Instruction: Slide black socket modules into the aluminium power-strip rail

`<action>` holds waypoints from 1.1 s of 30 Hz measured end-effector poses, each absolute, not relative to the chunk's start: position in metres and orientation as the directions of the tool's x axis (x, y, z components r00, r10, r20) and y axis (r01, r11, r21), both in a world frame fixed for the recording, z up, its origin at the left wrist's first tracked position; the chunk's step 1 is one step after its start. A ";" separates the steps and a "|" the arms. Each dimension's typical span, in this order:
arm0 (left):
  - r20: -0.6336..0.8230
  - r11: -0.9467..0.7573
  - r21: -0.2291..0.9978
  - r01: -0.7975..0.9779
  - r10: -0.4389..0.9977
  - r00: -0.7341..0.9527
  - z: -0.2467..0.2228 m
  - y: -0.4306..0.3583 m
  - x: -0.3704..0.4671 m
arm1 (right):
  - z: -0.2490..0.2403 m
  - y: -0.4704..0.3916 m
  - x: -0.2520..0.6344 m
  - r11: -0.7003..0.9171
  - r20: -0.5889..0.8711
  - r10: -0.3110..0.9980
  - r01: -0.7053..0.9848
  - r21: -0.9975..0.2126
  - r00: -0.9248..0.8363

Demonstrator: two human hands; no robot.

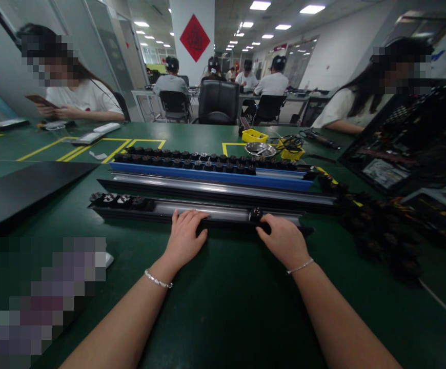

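A long black channel [223, 214] with a shiny metal inside lies across the table in front of me. Small dark block-shaped parts [125, 200] sit in a row at its left end. My left hand [186, 236] rests on the channel's near edge, fingers stretched out, holding nothing. Toward the channel's right end, my right hand [284, 238] has curled fingers and its thumb and index finger against a single small black block [256, 213] with bright specks on top. Its other fingers are partly hidden.
Behind lie another metal-lined channel [207, 187] and a blue channel [215, 176] filled with dark blocks. A heap of black parts [384, 236] is at right, below an open dark case [403, 138]. Farther back are a metal dish [260, 149] and yellow bins [254, 136]. People sit either side.
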State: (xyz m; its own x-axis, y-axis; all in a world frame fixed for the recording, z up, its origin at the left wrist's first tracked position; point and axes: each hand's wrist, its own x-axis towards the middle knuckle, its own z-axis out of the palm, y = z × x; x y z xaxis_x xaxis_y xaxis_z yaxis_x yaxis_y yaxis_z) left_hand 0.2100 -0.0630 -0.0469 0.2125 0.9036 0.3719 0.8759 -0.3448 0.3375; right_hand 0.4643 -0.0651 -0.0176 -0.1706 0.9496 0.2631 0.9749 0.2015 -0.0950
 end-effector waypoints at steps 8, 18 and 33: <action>0.370 -0.349 0.345 0.871 0.904 0.215 -0.047 -0.063 0.210 | -0.018 -0.065 0.466 0.185 0.264 0.952 0.977 -0.102 -0.153; 0.361 -0.346 0.346 0.872 0.907 0.217 -0.046 -0.063 0.210 | -0.018 -0.065 0.468 0.160 0.257 0.958 0.981 -0.109 -0.128; 0.367 -0.345 0.343 0.873 0.905 0.214 -0.047 -0.063 0.210 | -0.014 -0.067 0.470 0.133 0.242 0.963 0.990 -0.042 -0.119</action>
State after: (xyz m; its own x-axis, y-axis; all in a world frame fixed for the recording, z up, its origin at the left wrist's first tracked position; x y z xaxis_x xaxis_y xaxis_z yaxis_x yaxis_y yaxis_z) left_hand 0.2097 -0.0630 -0.0465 0.2138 0.9053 0.3671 0.8733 -0.3455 0.3434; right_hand 0.4699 -0.0666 -0.0135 -0.1188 0.9630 0.2420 0.9903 0.1326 -0.0416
